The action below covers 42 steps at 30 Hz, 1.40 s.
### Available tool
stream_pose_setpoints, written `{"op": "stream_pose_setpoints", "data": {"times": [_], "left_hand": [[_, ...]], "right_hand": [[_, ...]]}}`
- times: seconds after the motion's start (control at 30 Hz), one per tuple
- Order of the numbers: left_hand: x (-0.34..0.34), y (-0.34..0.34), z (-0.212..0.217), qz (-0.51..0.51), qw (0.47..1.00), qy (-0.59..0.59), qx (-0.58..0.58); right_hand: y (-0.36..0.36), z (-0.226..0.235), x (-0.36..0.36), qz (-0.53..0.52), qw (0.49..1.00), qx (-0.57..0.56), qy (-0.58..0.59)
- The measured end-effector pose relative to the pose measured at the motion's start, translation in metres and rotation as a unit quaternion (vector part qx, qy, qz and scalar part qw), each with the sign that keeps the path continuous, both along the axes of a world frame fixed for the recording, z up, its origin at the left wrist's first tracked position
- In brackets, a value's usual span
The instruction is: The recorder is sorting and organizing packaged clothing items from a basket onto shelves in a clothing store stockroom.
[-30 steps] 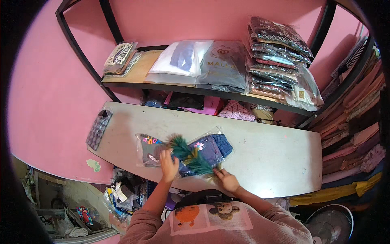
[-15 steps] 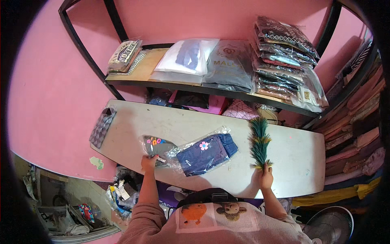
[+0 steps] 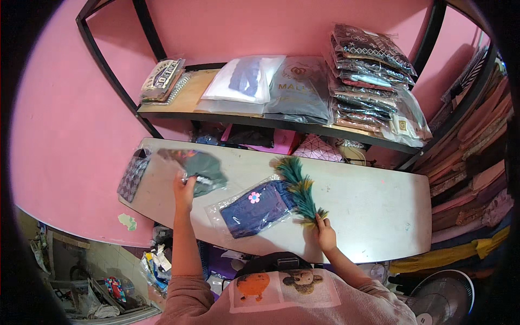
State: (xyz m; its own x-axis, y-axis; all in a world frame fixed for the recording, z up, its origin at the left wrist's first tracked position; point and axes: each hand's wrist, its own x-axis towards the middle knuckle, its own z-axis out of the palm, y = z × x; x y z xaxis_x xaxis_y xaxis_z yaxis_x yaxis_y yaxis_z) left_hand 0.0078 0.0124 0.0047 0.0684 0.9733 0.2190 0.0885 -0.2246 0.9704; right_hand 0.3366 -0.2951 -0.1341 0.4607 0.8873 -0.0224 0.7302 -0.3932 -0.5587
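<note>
My left hand (image 3: 184,189) pinches the near edge of a dark green-grey folded garment in a clear plastic bag (image 3: 201,170); the bag is smeared by motion and lifted or tilted over the left part of the table. In my right hand (image 3: 324,236) is the lower end of a feather duster (image 3: 301,189), green with yellow tips, its plume leaning to the left. Between the hands lies a bagged pair of folded blue denim pants (image 3: 254,210) with a pink flower on it. The duster's feathers overlap or touch its right end; which, I cannot tell.
A bagged checkered garment (image 3: 133,176) lies at the left end of the white table (image 3: 374,216). Above the far edge, a black-framed shelf (image 3: 238,116) bears a tall stack of bagged clothes (image 3: 368,81). A fan (image 3: 444,300) stands at lower right, beside hanging fabrics (image 3: 471,179).
The bagged green-grey garment has moved left and away from me with my left hand. My right hand has brought the feather duster left, up to the denim bag, which now sits slightly farther left.
</note>
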Motion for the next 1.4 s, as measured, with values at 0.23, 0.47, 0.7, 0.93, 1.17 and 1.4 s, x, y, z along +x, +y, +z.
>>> {"op": "stream_pose_setpoints", "data": {"times": [0.23, 0.47, 0.7, 0.93, 1.17, 1.4], "left_hand": [[0.068, -0.064, -0.055, -0.165, 0.961, -0.072, -0.212], [0.041, -0.093, -0.208, -0.128, 0.958, 0.218, -0.132], [0.037, -0.085, -0.211, -0.166, 0.954, 0.176, -0.178], [0.045, -0.085, -0.185, -0.179, 0.925, 0.277, -0.19], [0.061, -0.078, -0.155, -0.251, 0.957, 0.088, -0.111], [0.08, -0.105, 0.023, -0.267, 0.841, 0.405, 0.239]], "right_hand": [[-0.017, 0.007, 0.015, -0.087, 0.992, 0.093, 0.009], [-0.016, 0.023, -0.011, 0.224, 0.974, 0.007, 0.007], [-0.018, -0.002, -0.007, 0.087, 0.995, -0.027, -0.038], [-0.032, 0.005, -0.001, 0.116, 0.993, 0.001, -0.021], [-0.022, -0.022, 0.005, -0.035, 0.997, 0.067, 0.001], [-0.01, 0.028, 0.022, -0.029, 0.989, 0.143, 0.018]]}}
